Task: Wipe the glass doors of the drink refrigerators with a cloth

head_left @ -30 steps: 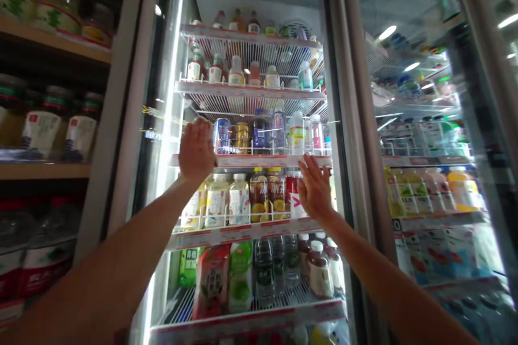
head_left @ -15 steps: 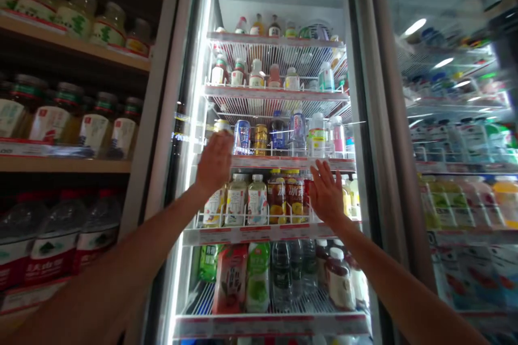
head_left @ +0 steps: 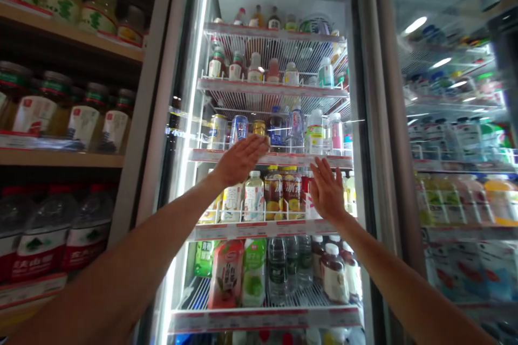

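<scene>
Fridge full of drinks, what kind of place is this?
Most likely a small shop or convenience store: a glass-door drinks fridge with red price strips on its shelves, labelled jars on a wooden shelf beside it, and big water bottles below.

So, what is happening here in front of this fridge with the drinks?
A person stands facing a lit drinks fridge with both arms raised. The left hand is open and flat in front of the shelf edge just below the cans. The right hand, also open, is a little lower, beside the tea bottles. Neither hand holds anything. Whether the palms touch a glass door cannot be told. Jars stand on wooden shelves to the left.
</scene>
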`<act>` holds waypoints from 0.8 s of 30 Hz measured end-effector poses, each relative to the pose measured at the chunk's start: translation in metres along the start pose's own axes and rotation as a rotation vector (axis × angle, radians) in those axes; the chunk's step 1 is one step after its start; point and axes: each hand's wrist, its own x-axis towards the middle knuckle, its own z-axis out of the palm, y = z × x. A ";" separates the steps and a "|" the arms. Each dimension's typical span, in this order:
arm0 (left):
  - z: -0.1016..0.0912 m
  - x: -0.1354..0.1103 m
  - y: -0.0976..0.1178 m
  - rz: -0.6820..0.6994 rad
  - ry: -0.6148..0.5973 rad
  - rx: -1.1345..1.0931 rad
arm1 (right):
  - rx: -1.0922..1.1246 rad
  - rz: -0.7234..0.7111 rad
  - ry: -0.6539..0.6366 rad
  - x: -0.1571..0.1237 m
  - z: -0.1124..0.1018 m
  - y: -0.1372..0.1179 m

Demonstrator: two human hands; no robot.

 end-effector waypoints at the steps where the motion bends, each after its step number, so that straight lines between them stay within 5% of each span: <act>1: -0.002 0.002 -0.002 -0.122 0.063 0.008 | 0.002 0.002 -0.003 0.000 -0.002 0.003; 3: -0.003 0.006 -0.004 -0.407 0.206 0.035 | 0.003 0.022 -0.004 0.000 -0.006 0.007; 5: 0.000 0.010 0.002 -0.450 0.221 0.035 | -0.002 0.044 0.000 0.000 -0.009 0.009; 10: 0.008 0.016 0.028 0.142 -0.072 -0.048 | 0.004 0.020 -0.027 0.003 -0.013 0.007; 11: 0.009 0.016 0.029 0.100 -0.043 -0.046 | 0.006 0.018 -0.029 0.002 -0.014 0.007; 15: 0.013 0.018 0.034 -0.422 0.246 -0.031 | 0.021 0.055 -0.001 0.004 -0.018 0.007; 17: 0.020 0.022 0.050 -0.421 0.224 -0.088 | 0.084 0.038 0.013 0.013 -0.020 -0.003; 20: 0.031 0.024 0.076 -0.246 0.109 -0.203 | 0.267 -0.066 -0.006 0.037 -0.018 -0.035; 24: 0.029 0.002 0.071 -0.303 0.080 -0.200 | 0.365 -0.001 -0.090 0.070 0.003 -0.081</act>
